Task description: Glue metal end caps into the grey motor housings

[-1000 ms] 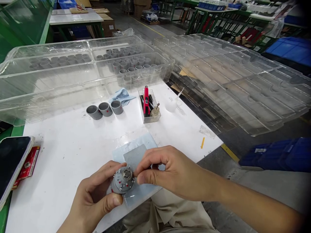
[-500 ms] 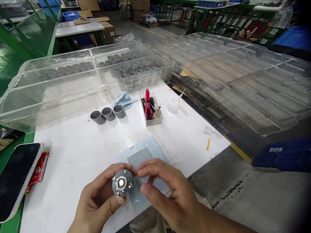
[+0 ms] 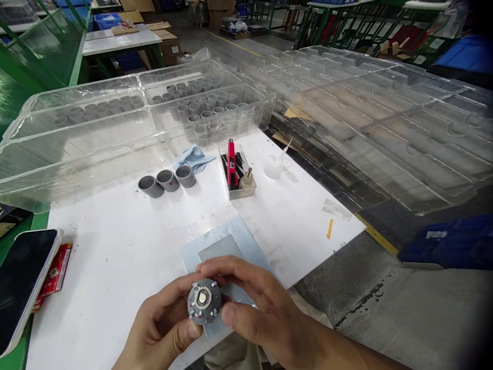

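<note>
A round grey part (image 3: 204, 301) with a bright metal centre and small metal tabs around its rim faces up toward me. My left hand (image 3: 165, 321) grips it from the left, thumb at its lower edge. From the right, my right hand (image 3: 254, 303) closes on the same part, with the thumb at its side and the fingers over its far side. Below the hands lies a light blue sheet (image 3: 246, 234) with a grey rectangular pad (image 3: 221, 248) on it.
Three grey cylinders (image 3: 167, 180) stand near a blue cloth (image 3: 194, 159). A clear box (image 3: 242, 193) holds a red-handled tool (image 3: 231, 164). A white squeeze bottle (image 3: 273, 167) is beyond it. Clear trays (image 3: 115, 144) with grey cylinders line the back. A phone (image 3: 29, 282) lies left.
My right hand has moved left, from beside the grey part onto it. The part has shifted slightly right and down in view, still in my left hand.
</note>
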The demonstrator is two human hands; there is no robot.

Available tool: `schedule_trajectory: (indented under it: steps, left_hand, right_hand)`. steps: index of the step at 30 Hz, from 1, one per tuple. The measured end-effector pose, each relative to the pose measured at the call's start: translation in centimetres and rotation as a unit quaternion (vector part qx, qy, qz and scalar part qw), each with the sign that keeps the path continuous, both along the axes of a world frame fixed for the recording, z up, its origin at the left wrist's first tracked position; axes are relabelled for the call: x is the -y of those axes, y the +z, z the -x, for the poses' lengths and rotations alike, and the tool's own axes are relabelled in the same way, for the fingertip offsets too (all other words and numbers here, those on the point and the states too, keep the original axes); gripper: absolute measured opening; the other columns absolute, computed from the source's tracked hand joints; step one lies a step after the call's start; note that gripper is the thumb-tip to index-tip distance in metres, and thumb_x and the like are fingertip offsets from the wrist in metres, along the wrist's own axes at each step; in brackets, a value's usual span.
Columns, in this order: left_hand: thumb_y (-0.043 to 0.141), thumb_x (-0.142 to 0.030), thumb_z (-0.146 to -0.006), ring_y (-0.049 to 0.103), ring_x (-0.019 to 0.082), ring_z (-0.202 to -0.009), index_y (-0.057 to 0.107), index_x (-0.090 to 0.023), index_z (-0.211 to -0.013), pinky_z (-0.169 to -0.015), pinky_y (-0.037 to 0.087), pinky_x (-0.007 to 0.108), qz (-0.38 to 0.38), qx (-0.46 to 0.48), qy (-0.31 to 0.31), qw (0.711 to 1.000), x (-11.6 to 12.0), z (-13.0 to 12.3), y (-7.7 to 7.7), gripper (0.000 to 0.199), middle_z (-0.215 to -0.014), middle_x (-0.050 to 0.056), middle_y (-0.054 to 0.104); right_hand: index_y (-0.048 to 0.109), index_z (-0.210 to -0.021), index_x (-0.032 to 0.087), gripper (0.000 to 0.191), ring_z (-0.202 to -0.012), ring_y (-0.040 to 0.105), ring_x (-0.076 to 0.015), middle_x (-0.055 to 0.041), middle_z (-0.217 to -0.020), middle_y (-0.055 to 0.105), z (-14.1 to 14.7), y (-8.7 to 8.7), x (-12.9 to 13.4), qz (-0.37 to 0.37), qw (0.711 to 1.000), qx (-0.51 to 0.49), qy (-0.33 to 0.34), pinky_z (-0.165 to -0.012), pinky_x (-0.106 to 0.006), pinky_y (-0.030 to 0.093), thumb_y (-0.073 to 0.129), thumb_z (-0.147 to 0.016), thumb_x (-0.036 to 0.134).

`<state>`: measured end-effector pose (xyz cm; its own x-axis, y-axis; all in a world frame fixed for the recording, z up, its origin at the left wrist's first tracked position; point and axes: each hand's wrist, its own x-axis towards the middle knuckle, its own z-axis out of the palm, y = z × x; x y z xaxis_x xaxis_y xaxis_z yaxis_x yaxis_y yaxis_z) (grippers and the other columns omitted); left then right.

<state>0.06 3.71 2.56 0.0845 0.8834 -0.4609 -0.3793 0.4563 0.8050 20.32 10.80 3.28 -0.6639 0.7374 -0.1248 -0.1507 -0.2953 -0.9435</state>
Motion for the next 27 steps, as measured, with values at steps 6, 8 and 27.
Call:
schedule_trajectory:
  steps: [6,8,27]
  left_hand:
    - [0.091,-0.036,-0.078,0.075,0.037,-0.117,0.081,-0.027,-0.12,-0.102,0.06,0.045,0.0,-0.016,0.008,1.0,-0.05,-0.15,0.13,0.044,-0.117,0.011,0.084]
    - [0.092,-0.034,-0.078,0.074,0.038,-0.118,0.082,-0.027,-0.119,-0.102,0.06,0.045,-0.003,-0.015,0.014,1.0,-0.05,-0.24,0.14,0.044,-0.117,0.012,0.084]
    - [0.085,-0.021,-0.085,0.076,0.029,-0.117,0.082,-0.032,-0.121,-0.1,0.06,0.031,-0.045,0.001,-0.026,0.999,-0.34,0.17,-0.42,0.038,-0.123,0.005,0.083]
  right_hand:
    - [0.071,-0.127,0.028,0.037,-0.13,0.06,-0.0269,-0.0062,-0.138,0.067,-0.18,0.13,-0.35,0.018,1.0,-0.012,0.011,-0.111,-0.045,0.048,0.07,-0.09,0.022]
    - [0.071,-0.126,0.028,0.037,-0.13,0.06,-0.0265,-0.0058,-0.139,0.066,-0.18,0.21,-0.35,0.025,0.999,-0.015,0.013,-0.111,-0.045,0.047,0.07,-0.09,0.022]
    - [0.074,-0.115,0.028,0.029,-0.131,0.061,-0.0277,-0.0049,-0.137,0.069,0.24,-0.06,0.07,0.111,0.993,-0.026,-0.004,-0.113,-0.049,0.044,0.07,-0.087,0.019]
